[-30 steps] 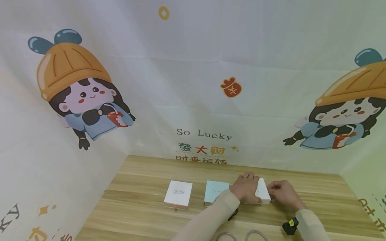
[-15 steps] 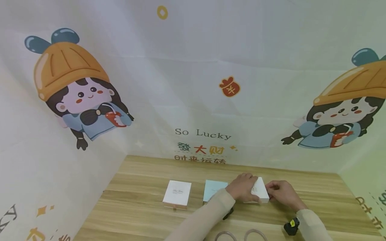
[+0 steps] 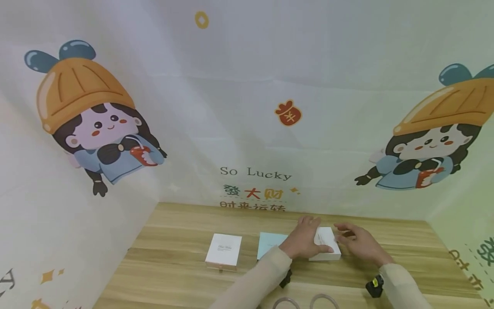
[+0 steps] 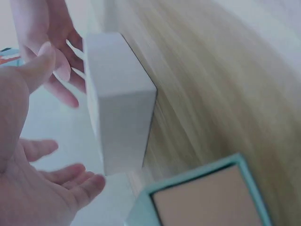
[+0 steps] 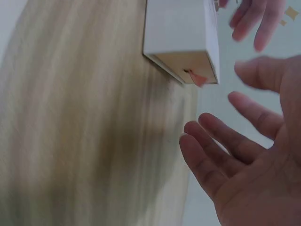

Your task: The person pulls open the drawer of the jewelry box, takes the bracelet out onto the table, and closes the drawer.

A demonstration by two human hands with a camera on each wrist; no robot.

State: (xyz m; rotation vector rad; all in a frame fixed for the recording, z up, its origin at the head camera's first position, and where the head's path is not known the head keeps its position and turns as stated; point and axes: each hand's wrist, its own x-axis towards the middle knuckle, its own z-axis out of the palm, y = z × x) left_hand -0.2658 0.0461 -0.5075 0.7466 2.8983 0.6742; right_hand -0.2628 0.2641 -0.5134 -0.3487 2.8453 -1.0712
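A white lidded-looking box [image 3: 326,244] with printed text lies on the wooden table, between both hands. From its right end sticks a small orange-pink ribbon tab [image 5: 197,79]. My left hand [image 3: 302,239] is at the box's left side, thumb reaching over the top; in the left wrist view its fingers are spread and loosely bent, not wrapped round the box. My right hand [image 3: 360,243] hovers just right of the box, fingers relaxed and apart from it, as the right wrist view shows. Partly behind the left forearm lies a light teal box [image 3: 271,241].
Farther left lies another white box [image 3: 224,249] with a coppery front edge. Two thin curved loops [image 3: 284,298] show at the bottom edge. A printed cloth backdrop [image 3: 247,141] stands behind and beside the wooden table [image 3: 173,257].
The right fingers have come away from the box's right end, uncurling. My left hand has loosened and shifted slightly left, uncovering more of the box's top.
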